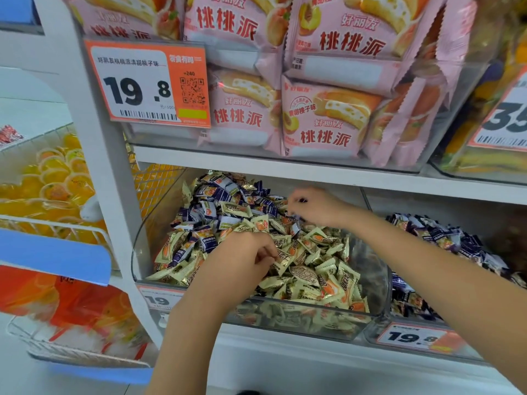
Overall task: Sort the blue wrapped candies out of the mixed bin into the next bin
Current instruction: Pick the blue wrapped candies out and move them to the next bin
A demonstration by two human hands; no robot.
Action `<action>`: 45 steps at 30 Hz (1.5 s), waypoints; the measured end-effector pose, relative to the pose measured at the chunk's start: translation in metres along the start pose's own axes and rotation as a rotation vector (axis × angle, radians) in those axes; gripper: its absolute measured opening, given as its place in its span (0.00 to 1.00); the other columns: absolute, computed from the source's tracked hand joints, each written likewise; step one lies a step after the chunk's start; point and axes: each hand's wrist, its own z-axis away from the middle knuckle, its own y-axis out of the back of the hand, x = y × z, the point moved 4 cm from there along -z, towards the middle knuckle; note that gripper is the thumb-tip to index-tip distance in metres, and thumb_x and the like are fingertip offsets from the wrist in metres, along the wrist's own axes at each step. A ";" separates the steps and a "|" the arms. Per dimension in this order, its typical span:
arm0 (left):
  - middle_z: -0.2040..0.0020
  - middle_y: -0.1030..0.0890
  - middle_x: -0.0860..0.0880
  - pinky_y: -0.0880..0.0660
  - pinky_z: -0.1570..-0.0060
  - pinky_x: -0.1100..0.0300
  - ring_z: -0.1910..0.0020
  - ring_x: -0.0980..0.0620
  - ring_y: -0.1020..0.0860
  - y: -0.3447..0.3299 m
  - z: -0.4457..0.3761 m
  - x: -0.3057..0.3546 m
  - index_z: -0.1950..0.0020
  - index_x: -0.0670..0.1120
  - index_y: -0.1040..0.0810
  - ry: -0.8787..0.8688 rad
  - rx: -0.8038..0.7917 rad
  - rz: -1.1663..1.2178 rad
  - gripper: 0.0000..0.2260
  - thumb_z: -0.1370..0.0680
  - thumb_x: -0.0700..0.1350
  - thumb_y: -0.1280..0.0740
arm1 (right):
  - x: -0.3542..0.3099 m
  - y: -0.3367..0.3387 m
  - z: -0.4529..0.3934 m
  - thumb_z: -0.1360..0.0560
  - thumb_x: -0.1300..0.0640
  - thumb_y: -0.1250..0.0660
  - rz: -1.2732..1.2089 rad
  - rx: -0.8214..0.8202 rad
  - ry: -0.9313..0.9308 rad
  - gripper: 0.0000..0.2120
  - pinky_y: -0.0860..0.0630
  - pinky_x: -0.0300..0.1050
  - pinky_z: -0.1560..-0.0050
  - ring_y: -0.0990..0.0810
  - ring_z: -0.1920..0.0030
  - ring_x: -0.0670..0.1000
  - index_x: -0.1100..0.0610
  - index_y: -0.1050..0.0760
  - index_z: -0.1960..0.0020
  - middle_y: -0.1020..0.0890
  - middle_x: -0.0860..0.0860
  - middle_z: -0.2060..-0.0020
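A clear mixed bin (379, 283) on the lower shelf holds cream wrapped candies (319, 269) at the front and blue wrapped candies (216, 195) heaped toward the back left. My left hand (242, 260) rests on the pile near the middle, fingers curled among cream candies; whether it grips one is unclear. My right hand (316, 205) reaches to the back of the bin, fingertips pinched on a small dark blue candy (301, 200). The neighbouring bin (405, 333) on the right holds blue wrapped candies (445, 232).
The white shelf board (285, 169) hangs low over the bins, with pink cake packs (322, 121) above. Orange price tags (148, 81) hang from the bins. A white upright (99, 155) stands at left, with wire baskets of orange jelly cups (57, 181) beyond it.
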 end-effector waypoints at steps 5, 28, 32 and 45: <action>0.61 0.21 0.57 0.25 0.62 0.63 0.65 0.62 0.25 0.001 0.001 -0.002 0.54 0.50 0.19 -0.014 0.001 0.002 0.06 0.24 0.40 0.33 | 0.019 -0.027 0.003 0.20 0.40 0.50 0.223 -0.232 -0.059 0.21 0.34 0.40 0.63 0.30 0.58 0.49 0.57 0.33 0.41 0.27 0.48 0.53; 0.61 0.23 0.60 0.23 0.57 0.63 0.61 0.64 0.24 0.004 0.003 -0.010 0.52 0.51 0.19 -0.019 0.002 0.015 0.07 0.24 0.40 0.34 | 0.032 -0.027 -0.037 0.19 0.43 0.49 0.211 -0.300 -0.297 0.29 0.34 0.46 0.38 0.33 0.32 0.58 0.64 0.40 0.28 0.36 0.59 0.28; 0.61 0.23 0.60 0.23 0.56 0.64 0.60 0.64 0.24 0.005 0.005 -0.007 0.51 0.50 0.19 -0.026 -0.002 0.012 0.07 0.24 0.40 0.34 | 0.025 -0.008 -0.029 0.19 0.47 0.45 0.158 -0.187 -0.247 0.17 0.28 0.42 0.58 0.23 0.55 0.51 0.60 0.27 0.50 0.24 0.58 0.49; 0.57 0.21 0.56 0.25 0.55 0.66 0.58 0.62 0.24 -0.001 0.018 0.007 0.52 0.50 0.19 -0.050 0.008 -0.038 0.06 0.24 0.41 0.34 | 0.008 0.037 0.099 0.19 0.46 0.45 -0.355 0.355 -0.099 0.18 0.37 0.36 0.75 0.34 0.74 0.48 0.57 0.28 0.61 0.31 0.49 0.74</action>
